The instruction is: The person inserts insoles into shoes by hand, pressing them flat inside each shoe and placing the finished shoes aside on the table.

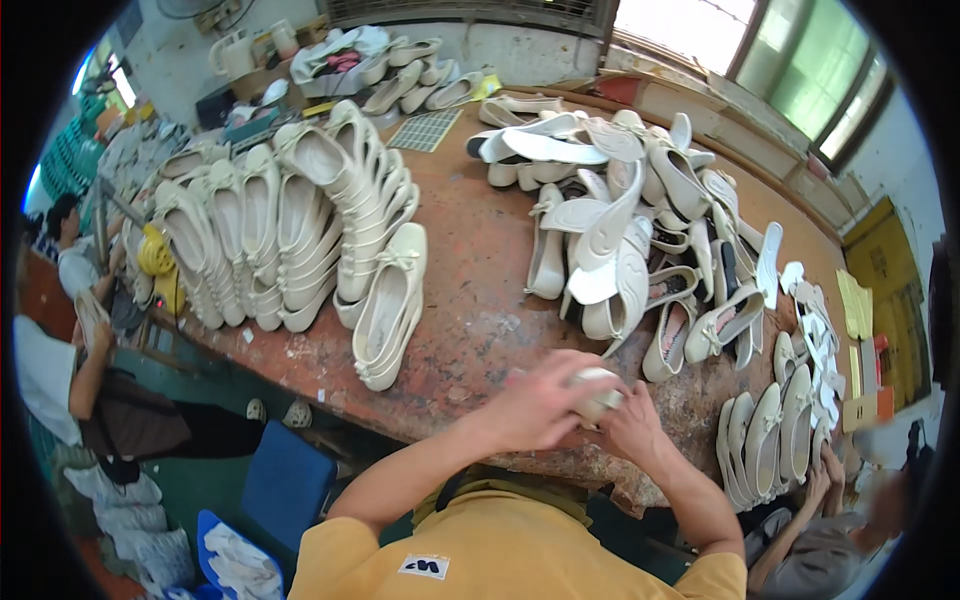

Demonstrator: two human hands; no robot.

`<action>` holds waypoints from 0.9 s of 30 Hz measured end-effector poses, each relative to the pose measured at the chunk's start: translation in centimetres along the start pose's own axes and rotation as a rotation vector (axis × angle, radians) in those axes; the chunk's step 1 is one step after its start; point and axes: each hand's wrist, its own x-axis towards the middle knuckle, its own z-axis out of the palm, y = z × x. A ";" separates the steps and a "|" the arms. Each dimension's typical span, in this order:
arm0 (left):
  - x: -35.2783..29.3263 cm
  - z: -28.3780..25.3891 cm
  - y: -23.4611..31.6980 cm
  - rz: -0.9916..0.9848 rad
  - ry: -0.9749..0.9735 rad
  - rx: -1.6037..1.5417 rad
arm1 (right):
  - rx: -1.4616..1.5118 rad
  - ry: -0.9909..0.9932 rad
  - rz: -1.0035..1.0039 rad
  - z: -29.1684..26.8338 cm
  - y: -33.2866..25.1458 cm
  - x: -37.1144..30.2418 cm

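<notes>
Near the front edge of the table, my left hand point(537, 403) and my right hand point(634, 424) are closed around a cream flat shoe point(597, 397). Only a small part of this shoe shows between my fingers, and the left hand is slightly blurred. To the left, a finished-looking cream flat with a bow point(392, 305) lies at the end of stacked rows of matching shoes point(262, 215). Beyond my hands and to the right is a loose heap of cream shoes point(605, 290) mixed with white insoles point(555, 144).
The worn reddish table point(465, 230) runs under everything. At right, a co-worker's hands point(826, 478) are beside another row of shoes point(765, 435). Another person point(90, 350) holds a shoe at left. A blue chair point(287, 483) and a blue bin of white pieces point(207, 535) stand below.
</notes>
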 end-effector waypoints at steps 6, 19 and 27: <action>-3.6 -1.6 -0.1 -0.081 -0.192 0.217 | -0.141 -0.903 0.010 -1.3 -0.4 4.4; -17.4 -13.6 -9.1 -0.547 0.329 0.613 | 1.199 0.569 0.469 6.7 -0.2 4.0; -8.6 -16.8 0.4 -0.417 0.360 0.697 | 0.785 0.537 0.281 9.2 -2.5 0.8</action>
